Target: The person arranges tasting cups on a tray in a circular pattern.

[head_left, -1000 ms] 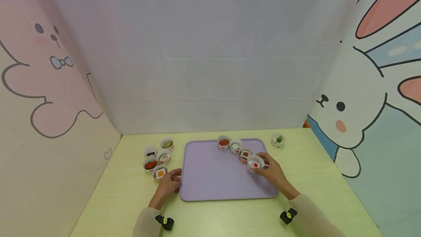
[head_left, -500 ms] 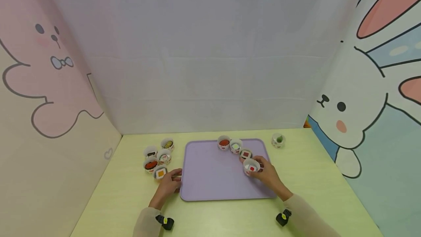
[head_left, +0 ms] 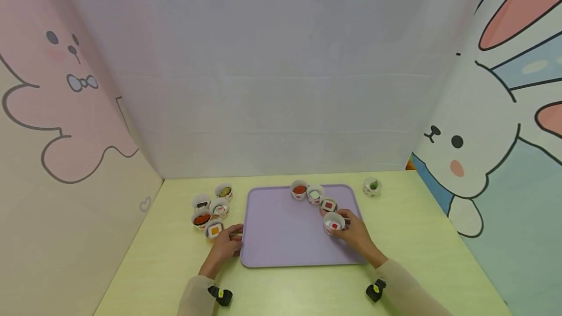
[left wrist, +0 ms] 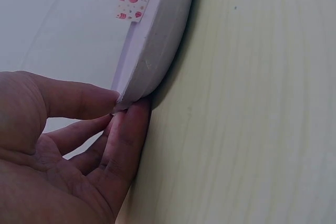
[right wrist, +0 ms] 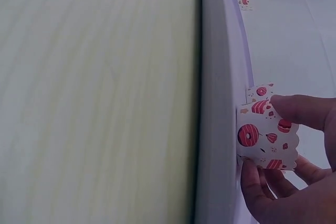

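My right hand [head_left: 356,235] grips a small white paper cup [head_left: 333,224] with a red-and-white piece inside, at the right part of the lilac tray [head_left: 285,233]. In the right wrist view this cup [right wrist: 266,137] shows printed red donuts and a scalloped rim, between thumb and fingers just inside the tray wall. A cup with a dark red square [head_left: 328,205] stands right behind it. My left hand [head_left: 225,247] holds the tray's left edge; the left wrist view shows thumb and fingers [left wrist: 126,145] pinching the tray rim [left wrist: 157,51].
Two more cups on the tray, one with orange-red filling [head_left: 299,190] and one with pale green [head_left: 314,194], continue the diagonal row. Several filled cups [head_left: 218,208] cluster on the table left of the tray. A cup with green filling [head_left: 371,187] stands at the back right.
My right hand has moved left and slightly down with the cup, bringing it further in over the tray beside the other cups. The left hand stays at the tray edge.
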Motion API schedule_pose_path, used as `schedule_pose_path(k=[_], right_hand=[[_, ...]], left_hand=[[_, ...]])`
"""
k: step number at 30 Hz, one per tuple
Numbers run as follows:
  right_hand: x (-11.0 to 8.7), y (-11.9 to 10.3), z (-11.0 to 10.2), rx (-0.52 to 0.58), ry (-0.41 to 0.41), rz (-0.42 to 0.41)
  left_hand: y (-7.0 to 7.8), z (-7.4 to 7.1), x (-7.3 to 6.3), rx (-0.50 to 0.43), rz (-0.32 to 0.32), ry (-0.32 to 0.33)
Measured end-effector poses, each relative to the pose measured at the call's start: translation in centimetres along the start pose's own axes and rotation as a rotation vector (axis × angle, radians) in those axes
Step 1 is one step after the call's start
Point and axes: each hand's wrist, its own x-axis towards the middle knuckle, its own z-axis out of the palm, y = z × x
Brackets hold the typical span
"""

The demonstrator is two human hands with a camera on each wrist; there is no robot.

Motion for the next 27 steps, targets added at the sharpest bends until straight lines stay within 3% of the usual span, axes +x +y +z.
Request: schedule_pose_path(k=[27], right_hand=[[-0.29,-0.68,0.57,0.048,-0.048,0.008]], left_hand=[[0.28,0.13,-0.42,-0.012,0.005,0.009]])
